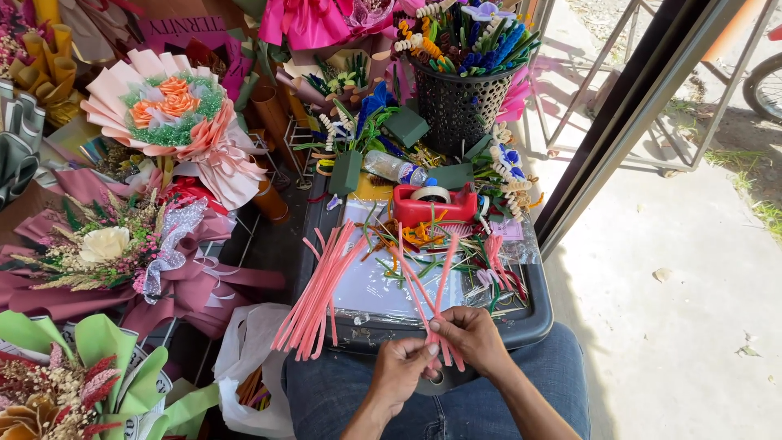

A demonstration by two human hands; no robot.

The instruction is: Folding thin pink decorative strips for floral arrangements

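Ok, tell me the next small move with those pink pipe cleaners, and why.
Probably twist the gathered ends together. Both hands, left hand and right hand, pinch a few pink pipe cleaners at one point over the lap, and their upper ends splay apart over the tray, so nothing visibly binds them.

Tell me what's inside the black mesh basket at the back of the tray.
The black mesh basket holds upright chenille stems in blue, green, orange and white. Their lower ends and the basket's bottom are hidden behind its wall.

a clear plastic bottle (pixel 393 169) with a blue-and-white label (pixel 416 175) lies on its side behind the red tape dispenser. a white plastic bag (pixel 248 358) slumps left of the knees. a pink lettered sign (pixel 183 28) stands top left.
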